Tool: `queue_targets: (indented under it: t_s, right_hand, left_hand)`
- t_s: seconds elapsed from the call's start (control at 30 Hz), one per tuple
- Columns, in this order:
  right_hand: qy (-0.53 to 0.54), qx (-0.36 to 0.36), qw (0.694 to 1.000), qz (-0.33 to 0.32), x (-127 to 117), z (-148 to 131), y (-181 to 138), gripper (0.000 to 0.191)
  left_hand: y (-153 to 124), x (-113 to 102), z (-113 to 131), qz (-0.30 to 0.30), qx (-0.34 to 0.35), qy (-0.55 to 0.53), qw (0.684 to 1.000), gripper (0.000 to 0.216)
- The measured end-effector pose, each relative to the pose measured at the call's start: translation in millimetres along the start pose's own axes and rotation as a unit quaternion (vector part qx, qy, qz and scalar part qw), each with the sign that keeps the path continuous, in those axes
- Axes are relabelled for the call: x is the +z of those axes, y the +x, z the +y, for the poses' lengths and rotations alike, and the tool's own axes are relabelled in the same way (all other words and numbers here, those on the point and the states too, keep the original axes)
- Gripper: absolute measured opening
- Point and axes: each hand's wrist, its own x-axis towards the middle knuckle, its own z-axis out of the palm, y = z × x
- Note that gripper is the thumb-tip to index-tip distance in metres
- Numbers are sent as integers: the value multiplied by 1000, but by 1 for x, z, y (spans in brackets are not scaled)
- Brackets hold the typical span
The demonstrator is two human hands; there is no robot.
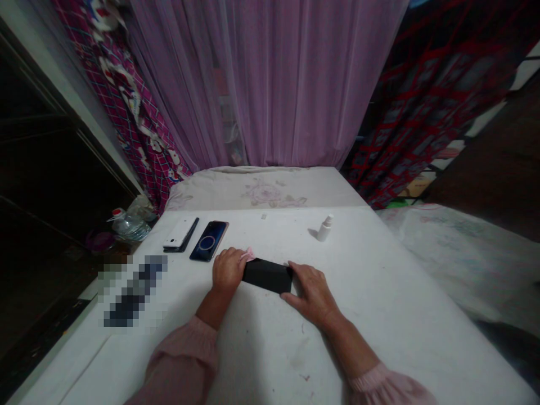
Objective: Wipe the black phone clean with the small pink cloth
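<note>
Fingers (236, 259) of the left hand (226, 271) pressed together, pinching one pink cloth (247, 255) at the left end of one black slab (268, 275), phone-shaped. Right hand (313, 296): fingers spread, tips at the slab's right end, thumb low on the near side. Slab sat on the white table (371, 315), between both hands, touching both. Two pink sleeves (181, 360) came in on the near side of it.

Left of the slab, two phones: one white phone (179, 233) against a dark edge, just beside one dark phone (207, 241) with a ring on its screen. Also left and nearer, one blurred item (135, 289), too pixelated to identify. Further left, off the table edge, one water bottle (130, 228), red cap. Beyond the slab to the right, one white spray bottle (324, 228). Far side of the slab: flower-print bedding (265, 188), then one purple curtain (270, 79).
</note>
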Motion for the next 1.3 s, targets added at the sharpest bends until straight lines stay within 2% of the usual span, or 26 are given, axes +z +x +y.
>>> queue_targets:
  t_s: [0.17, 0.37, 0.47, 0.63, 0.87, 1.13, 1.3]
  right_hand:
    - [3, 0, 1000, -2, -2, -2, 0, 67]
    - [-5, -1, 1000, -2, -2, -1, 0, 67]
    - [-4, 1, 1000, -5, -1, -1, 0, 68]
    - [2, 6, 1000, -6, -2, -2, 0, 67]
    - [3, 6, 1000, -8, -3, -2, 0, 68]
    - [-4, -6, 1000, 2, -1, 0, -1, 68]
    - [-3, -8, 1000, -14, -1, 1, -1, 68]
  left_hand:
    - [7, 0, 13, -16, 2, 9, 1000, 24]
    - [1, 8, 43, -38, 47, -12, 998, 25]
    - [0, 8, 47, -48, 70, -24, 996, 22]
    - [-12, 3, 34, -64, 116, -54, 990, 18]
    - [-47, -1, 14, -40, 150, -106, 982, 18]
    - [-44, -4, -14, 16, 96, -52, 994, 17]
    - [-25, -5, -18, 4, 31, -35, 999, 22]
